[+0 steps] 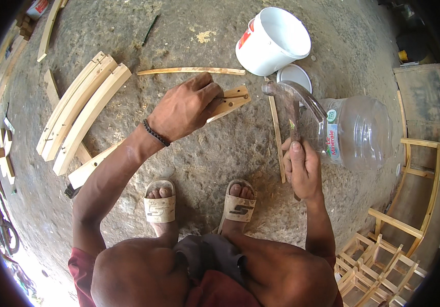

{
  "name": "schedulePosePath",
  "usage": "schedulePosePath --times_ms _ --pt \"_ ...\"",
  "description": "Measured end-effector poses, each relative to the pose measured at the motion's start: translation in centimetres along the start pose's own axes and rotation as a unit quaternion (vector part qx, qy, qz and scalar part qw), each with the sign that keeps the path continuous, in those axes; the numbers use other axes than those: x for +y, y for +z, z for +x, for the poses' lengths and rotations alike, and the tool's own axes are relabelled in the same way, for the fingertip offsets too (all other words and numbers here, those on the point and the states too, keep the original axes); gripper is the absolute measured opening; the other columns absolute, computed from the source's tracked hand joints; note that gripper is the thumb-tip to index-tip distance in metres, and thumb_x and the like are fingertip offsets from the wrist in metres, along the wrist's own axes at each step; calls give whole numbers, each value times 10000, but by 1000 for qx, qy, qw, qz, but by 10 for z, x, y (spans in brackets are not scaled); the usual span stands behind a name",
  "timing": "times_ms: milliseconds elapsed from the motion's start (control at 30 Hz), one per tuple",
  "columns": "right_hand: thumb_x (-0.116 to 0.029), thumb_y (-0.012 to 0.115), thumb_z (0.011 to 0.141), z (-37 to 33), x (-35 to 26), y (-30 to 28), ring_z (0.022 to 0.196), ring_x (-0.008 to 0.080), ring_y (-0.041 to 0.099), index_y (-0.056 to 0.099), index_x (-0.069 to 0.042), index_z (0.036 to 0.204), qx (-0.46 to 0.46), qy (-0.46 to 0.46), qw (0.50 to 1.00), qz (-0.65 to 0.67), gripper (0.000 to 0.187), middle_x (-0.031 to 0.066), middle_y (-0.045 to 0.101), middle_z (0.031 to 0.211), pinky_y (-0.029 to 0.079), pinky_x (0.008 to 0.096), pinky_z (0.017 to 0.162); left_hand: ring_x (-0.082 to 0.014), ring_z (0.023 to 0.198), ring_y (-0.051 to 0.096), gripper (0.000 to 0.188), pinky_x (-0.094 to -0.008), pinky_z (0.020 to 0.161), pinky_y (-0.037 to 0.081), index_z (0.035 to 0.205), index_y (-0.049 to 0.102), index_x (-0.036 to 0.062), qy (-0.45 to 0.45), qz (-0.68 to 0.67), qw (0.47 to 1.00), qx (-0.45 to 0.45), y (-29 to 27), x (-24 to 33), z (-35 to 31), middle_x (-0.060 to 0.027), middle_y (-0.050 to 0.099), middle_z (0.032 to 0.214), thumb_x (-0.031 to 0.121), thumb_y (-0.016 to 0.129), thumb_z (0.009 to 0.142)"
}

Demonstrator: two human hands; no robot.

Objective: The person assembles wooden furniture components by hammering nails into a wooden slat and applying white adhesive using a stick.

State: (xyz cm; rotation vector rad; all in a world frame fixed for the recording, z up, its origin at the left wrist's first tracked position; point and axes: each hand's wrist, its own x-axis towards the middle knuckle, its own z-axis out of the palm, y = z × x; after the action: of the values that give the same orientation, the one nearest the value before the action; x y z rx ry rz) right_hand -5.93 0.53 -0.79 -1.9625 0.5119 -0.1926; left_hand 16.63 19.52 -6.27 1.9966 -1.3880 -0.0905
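Wooden slat point(237, 101), long axis diagonal, pointing upper right

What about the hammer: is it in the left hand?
No, the right hand grips the hammer by its handle, while the left hand holds a wood piece.

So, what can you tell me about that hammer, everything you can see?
The hammer has a brown, worn handle that looks wooden and a dark, metallic-looking head with a blunt, rounded end toward the left. A curved part, apparently the claw, sweeps right, across the view of the clear plastic jug. The right hand's fingers wrap the handle, thumb along it, with its end showing below them. The head end points away from the person; nothing else seems to touch it.
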Motion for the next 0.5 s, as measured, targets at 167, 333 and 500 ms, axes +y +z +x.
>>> schedulePosePath --times_ms 167,333,500 --pt "-286 468 1078 10 -8 -3 643 133 527 642 -6 959 -19 10 1000 -18 351 9 525 698 434 315 600 -272 779 655 175 -404 700 573 959 657 7 7 13 1000 6 0 1 0 -106 608 914 140 737 877" --pt "-251 522 1048 17 0 -4 777 198 581 644 11 995 -54 -2 989 -138 294 82 600 801 474 374 726 -277 776 654 175 -395 705 575 961 663 19 -18 24 1000 -4 2 4 0 -99 603 913 156 735 878" --pt "-249 556 1038 27 -14 -30 776 235 639 669 4 1046 -33 17 993 -115 277 96 658 849 506 378 704 -293 817 655 179 -402 695 608 947 590 -13 25 51 998 -6 -3 2 -2 -133 570 933 144 672 925"
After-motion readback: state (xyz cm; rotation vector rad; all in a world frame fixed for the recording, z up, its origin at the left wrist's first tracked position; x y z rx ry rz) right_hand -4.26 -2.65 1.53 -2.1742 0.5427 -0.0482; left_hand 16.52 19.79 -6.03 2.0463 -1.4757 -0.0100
